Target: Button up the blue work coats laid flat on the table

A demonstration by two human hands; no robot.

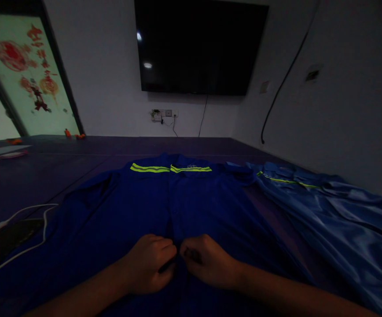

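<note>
A dark blue work shirt (138,200) with yellow-green reflective stripes across the chest lies spread face up on the purple surface. Its collar points away from me and its sleeves reach out to both sides. Near the lower front opening, my left hand (153,264) is closed, thumb and fingers curled together over the left front panel. Close beside it, my right hand (207,260) is also closed, fingers bent in at the placket. Both seem to pinch the shirt's front edges, though the fingertips are partly hidden and the light is dim.
A second, lighter blue garment (310,211) with a yellow-green stripe lies rumpled at the right by the wall. At left are a dark flat device (12,240) and a white cable (47,220). A black television (200,48) hangs on the far wall.
</note>
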